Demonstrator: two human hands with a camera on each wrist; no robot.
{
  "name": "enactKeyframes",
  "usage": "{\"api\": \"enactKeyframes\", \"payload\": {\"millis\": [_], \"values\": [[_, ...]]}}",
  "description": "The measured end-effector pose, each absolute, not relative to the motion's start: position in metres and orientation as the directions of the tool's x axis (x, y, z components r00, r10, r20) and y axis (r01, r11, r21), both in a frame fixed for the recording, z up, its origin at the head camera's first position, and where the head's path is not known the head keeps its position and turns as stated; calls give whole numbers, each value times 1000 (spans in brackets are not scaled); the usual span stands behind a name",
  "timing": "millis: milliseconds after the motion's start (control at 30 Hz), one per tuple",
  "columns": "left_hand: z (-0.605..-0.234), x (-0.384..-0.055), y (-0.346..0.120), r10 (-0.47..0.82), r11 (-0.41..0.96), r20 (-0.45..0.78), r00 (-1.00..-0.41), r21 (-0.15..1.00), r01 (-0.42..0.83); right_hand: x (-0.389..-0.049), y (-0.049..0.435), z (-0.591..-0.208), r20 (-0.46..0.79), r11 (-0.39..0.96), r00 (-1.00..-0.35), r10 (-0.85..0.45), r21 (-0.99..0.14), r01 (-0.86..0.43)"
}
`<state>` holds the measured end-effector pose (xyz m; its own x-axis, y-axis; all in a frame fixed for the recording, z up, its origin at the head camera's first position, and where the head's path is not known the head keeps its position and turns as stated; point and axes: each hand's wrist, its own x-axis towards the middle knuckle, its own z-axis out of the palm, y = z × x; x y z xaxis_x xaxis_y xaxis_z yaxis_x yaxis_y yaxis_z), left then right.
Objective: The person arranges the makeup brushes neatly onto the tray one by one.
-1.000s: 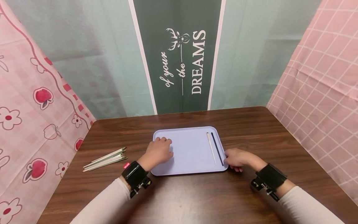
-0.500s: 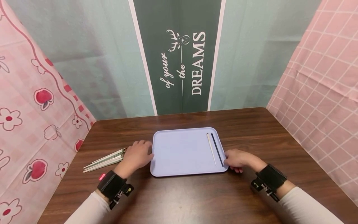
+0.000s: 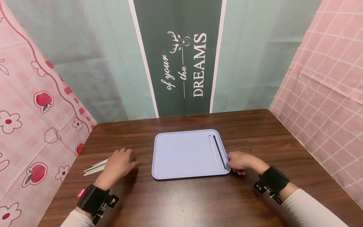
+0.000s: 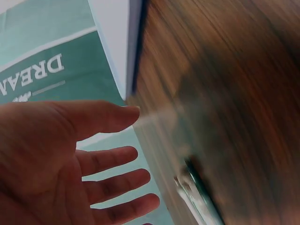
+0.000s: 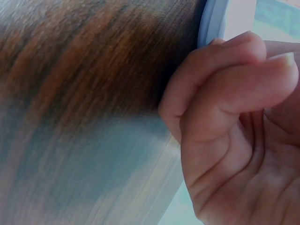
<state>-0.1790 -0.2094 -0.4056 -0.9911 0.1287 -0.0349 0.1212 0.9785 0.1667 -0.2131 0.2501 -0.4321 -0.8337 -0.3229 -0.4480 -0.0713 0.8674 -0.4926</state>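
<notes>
Flat on the worktop [image 3: 184, 201], a pale lilac tray [image 3: 184, 154], in the same place as a second ago. Along its right side, just beside each other, a white stick [image 3: 214, 152] and a dark stick [image 3: 219, 152], likewise unmoved. At the near right corner, right hand [image 3: 240, 160] with fingers curled and clamped on the rim, just as in both earlier frames. Left hand [image 3: 120, 163] now well apart from the tray: a second ago above its left part, half a second ago beside its left edge, now farther left, at a bundle of sticks [image 3: 95, 168]. Fingers of that hand loosely extended, thumb apart. Right-hand ends of the bundle, in plain sight a second ago, now hidden behind the hand in the head view.

In the left wrist view, those ends visible, pale and dark green, blurred, apart from the fingertips; beyond the thumb, a corner of the tray. In the right wrist view, two fingers folded in toward the palm, near the tray's outer edge; exact spot of contact hard to make out.

Only in the head view: black wristbands [image 3: 93, 199], white sleeves [image 3: 312, 208] and pink cloths [image 3: 37, 132] at both sides.
</notes>
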Motion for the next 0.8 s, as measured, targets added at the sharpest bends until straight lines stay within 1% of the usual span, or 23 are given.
{"api": "enactKeyframes", "payload": {"millis": [400,633,800], "values": [[-410,-166,-260,50,987,-71,-996,155,39,-214,249,-433,-450,866,-833,-322,-495,-67],[-414,-161,-272,19,987,-71,-997,162,7,-213,248,-433,-456,870,-831,-318,-489,-65],[-415,-160,-275,2,986,-98,-995,163,-14,-212,248,-433,-453,870,-832,-321,-488,-69]]}}
